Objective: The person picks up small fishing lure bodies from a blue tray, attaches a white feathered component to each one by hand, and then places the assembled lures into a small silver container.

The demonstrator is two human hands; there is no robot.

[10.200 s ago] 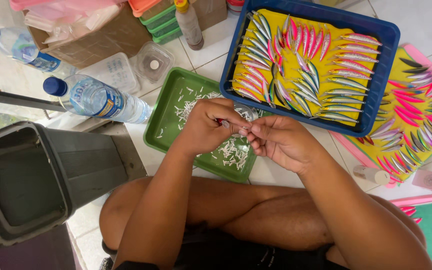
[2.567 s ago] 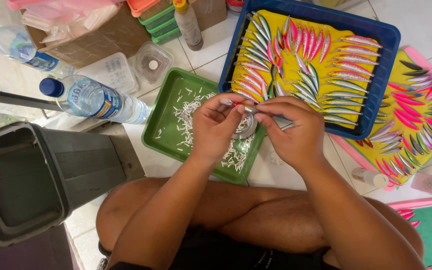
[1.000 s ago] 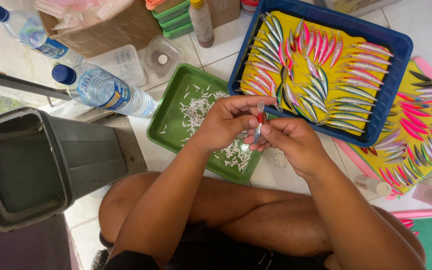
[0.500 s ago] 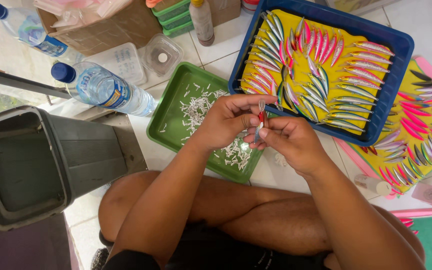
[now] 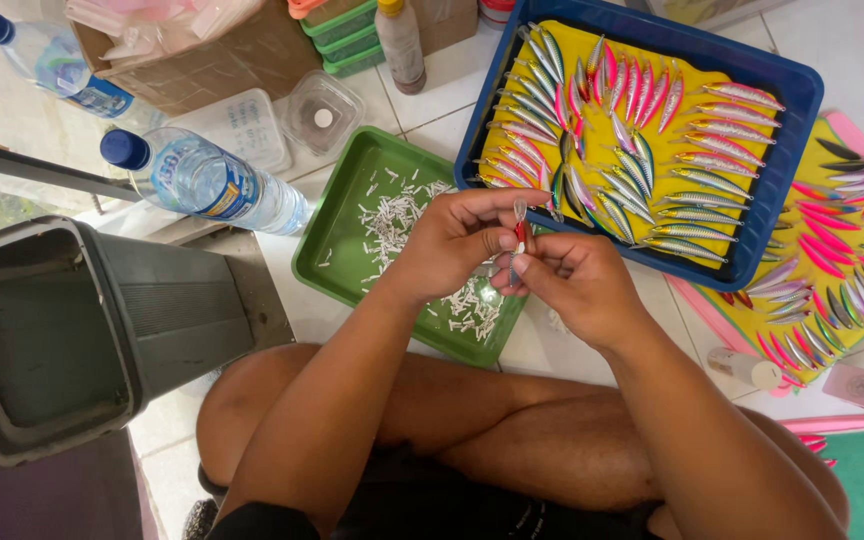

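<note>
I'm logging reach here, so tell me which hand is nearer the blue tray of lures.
Right. The right hand sits just below the blue tray's near rim. The left hand is beside it over the green tray, farther from the blue one.

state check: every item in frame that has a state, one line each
left hand: shut on fishing lure
right hand: pinching the same lure
fishing lure: upright, held between both hands
green tray: holds scattered small white pieces
blue tray: filled with rows of lures on a yellow mat
water bottle: capped, lying on its side
bin: open
</note>
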